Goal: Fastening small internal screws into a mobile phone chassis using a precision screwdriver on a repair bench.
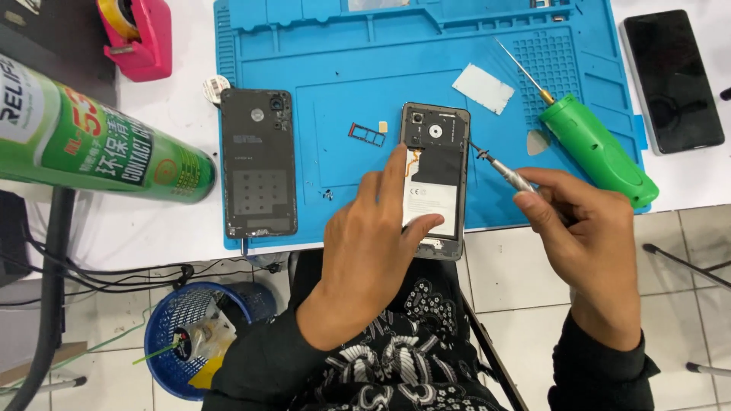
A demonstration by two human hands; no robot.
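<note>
An opened phone (438,144) with its back removed lies on the blue work mat (343,61), battery and camera module exposed. My left hand (373,236) rests on it, index finger along its left edge and thumb on the battery. My right hand (582,228) holds a thin metal screwdriver (502,169) whose tip touches the phone's right edge. The phone's removed dark back cover (257,160) lies inner side up on the mat's left edge. A small red card tray (367,135) sits between the cover and the phone.
A green electric screwdriver (598,148) lies at the mat's right, beside a white pad (483,87) and a grey pick (537,141). A dark phone (672,80) lies far right, with a green spray can (91,141) at left, a pink tape dispenser (137,34), and a blue wastebasket (186,335) on the floor.
</note>
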